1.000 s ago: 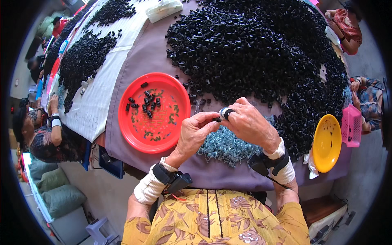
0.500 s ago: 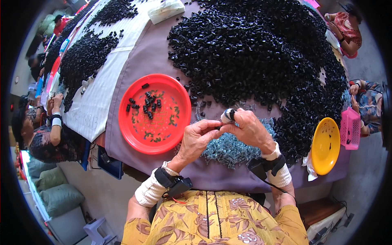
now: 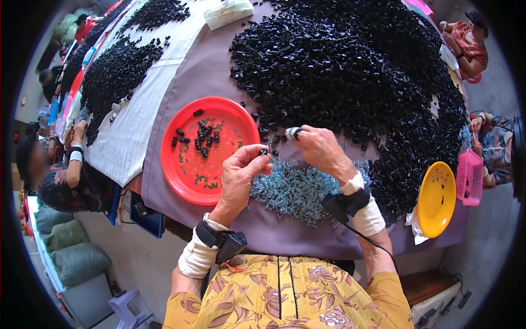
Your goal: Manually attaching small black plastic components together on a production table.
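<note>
Between the thumb and forefinger of my left hand (image 3: pixel 241 172) is a small black cylindrical plastic piece (image 3: pixel 264 152), a hole showing in its end. My right hand (image 3: pixel 320 148) is bent over a few loose black pieces at the near edge of the large heap of black plastic pieces (image 3: pixel 339 71). A striped wrap covers one of its fingers, and its other fingertips are hidden. Below both hands spreads a pile of tiny shiny light-blue pieces (image 3: pixel 298 192), too small to name. Left of my left hand, a red round tray (image 3: pixel 170 164) bears several black pieces (image 3: pixel 203 134).
A yellow plate (image 3: pixel 435 211) and a pink basket (image 3: pixel 469 175) stand at the right edge of the purple-covered table (image 3: pixel 186 82). More black heaps (image 3: pixel 118 71) lie on white cloth at left. Other people (image 3: pixel 71 170) sit along both sides. Cables hang from my wrist straps.
My hands, together before, have separated. The left has drawn left with the black piece and turned upward; the right has moved up and left toward the loose black pieces.
</note>
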Available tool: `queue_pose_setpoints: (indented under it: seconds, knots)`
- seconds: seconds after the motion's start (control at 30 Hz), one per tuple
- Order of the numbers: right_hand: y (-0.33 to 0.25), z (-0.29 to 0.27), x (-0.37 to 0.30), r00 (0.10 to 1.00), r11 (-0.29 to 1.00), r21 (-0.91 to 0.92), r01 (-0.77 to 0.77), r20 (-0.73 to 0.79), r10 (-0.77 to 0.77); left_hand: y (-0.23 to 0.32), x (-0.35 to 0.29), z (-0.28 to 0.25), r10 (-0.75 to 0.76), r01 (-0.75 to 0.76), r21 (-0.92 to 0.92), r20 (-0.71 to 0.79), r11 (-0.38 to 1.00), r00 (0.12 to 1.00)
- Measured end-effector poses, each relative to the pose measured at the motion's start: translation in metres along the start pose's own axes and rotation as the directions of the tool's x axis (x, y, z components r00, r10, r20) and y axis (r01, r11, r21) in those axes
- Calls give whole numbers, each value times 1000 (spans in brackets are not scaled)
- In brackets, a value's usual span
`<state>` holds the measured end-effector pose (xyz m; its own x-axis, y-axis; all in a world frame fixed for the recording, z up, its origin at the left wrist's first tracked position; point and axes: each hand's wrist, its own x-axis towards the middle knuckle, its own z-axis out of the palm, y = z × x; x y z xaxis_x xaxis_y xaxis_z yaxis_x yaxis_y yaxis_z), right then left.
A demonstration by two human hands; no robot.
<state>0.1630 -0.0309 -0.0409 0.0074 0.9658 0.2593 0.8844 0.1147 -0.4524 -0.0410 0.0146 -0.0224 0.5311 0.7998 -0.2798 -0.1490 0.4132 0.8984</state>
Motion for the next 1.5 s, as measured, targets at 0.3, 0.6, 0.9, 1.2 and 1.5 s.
queue_pose_setpoints:
  seconds: [0.3,0.6,0.9,1.2,1.5]
  knots:
    - [-9,26,16,991,963,-267,42,135,-5,-2,4,-5,-35,35,-5,22,999,999]
    - [-6,5,-6,995,997,-83,7,103,2,-7,11,3,-5,5,-4,54,1000,999]
    - [-36,-40,-21,979,975,155,162,101,-179,-9,6,17,-124,122,24,263,992,957]
    - [-38,-41,-28,988,977,151,147,-69,-138,-10,8,28,-96,151,-183,276,971,956]
    - [-44,-57,-25,981,993,69,101,-175,-88,0,9,37,-25,51,-136,184,989,983]
